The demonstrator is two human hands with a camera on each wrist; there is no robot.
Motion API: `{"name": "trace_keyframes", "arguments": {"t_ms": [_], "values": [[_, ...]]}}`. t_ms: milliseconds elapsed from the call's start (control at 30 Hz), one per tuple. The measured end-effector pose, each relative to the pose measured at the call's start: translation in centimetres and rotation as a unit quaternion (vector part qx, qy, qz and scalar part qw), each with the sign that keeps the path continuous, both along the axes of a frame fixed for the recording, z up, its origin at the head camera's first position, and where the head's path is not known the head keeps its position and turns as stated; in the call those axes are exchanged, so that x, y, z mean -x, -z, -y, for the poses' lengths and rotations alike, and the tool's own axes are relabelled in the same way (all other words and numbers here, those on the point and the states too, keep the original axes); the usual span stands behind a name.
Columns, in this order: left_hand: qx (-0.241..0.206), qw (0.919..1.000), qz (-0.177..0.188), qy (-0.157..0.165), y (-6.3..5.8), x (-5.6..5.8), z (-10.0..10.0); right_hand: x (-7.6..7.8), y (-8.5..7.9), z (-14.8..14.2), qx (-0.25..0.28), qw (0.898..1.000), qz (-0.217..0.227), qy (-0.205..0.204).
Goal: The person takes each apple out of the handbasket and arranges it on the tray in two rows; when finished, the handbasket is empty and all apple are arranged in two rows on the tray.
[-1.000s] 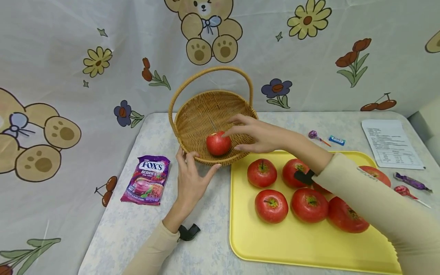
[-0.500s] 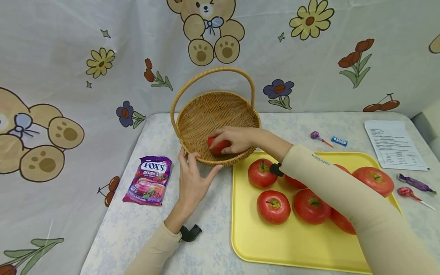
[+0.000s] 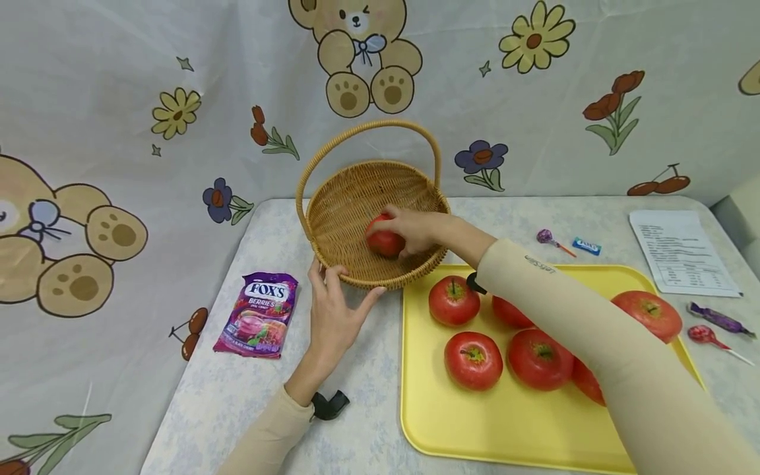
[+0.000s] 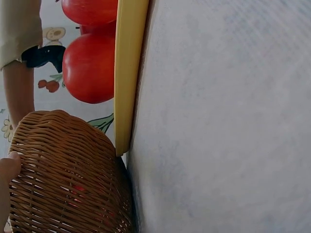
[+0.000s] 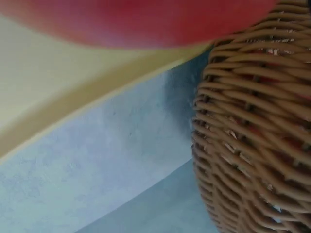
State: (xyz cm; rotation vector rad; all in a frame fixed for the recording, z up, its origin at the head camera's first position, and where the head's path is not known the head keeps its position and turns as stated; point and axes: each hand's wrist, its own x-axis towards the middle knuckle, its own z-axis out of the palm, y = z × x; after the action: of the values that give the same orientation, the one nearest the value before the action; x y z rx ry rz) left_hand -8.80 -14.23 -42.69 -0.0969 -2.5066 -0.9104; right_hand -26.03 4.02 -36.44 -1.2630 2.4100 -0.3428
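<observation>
A wicker basket with a tall hoop handle stands at the back of the table. Inside it, my right hand grips a red apple, reaching in over the rim from the right. My left hand holds the basket's near rim, fingers hooked over the edge and thumb along the front. The left wrist view shows the basket's woven side with part of the thumb at the far left. In the right wrist view the basket wall hides the right hand.
A yellow tray bearing several red apples stands right of the basket, partly under the right sleeve. A purple candy bag lies at left. Lollipops, small candies and a printed sheet lie at right.
My right hand has closed around the apple in the basket and shifted it slightly right and toward the back. My left hand has stayed on the rim.
</observation>
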Motion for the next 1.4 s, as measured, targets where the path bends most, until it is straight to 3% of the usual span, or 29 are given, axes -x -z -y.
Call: {"name": "trace_keyframes", "arguments": {"t_ms": [133,267,533,833,1100,1400], "values": [[-0.001,1.0000,-0.001,0.002,0.1,0.0,0.1,0.6,0.4,0.3,0.024,1.000,-0.009,-0.008],[0.000,1.0000,-0.003,0.004,0.2,0.0,0.1,0.9,0.9,0.7,0.033,0.998,-0.045,-0.020],[0.004,1.0000,0.002,0.002,0.1,0.1,0.1,1.1,0.9,1.0,-0.024,0.994,-0.109,-0.003],[0.008,1.0000,0.004,-0.001,0.1,0.0,0.0,1.1,0.9,0.8,-0.059,0.989,-0.135,-0.003],[0.007,1.0000,0.005,-0.003,-0.1,-0.1,0.0,1.2,0.6,0.5,0.003,0.994,-0.111,-0.002],[0.007,1.0000,0.005,-0.001,-0.1,-0.1,0.1,0.2,-1.5,-0.1,0.084,0.993,-0.087,-0.004]]}}
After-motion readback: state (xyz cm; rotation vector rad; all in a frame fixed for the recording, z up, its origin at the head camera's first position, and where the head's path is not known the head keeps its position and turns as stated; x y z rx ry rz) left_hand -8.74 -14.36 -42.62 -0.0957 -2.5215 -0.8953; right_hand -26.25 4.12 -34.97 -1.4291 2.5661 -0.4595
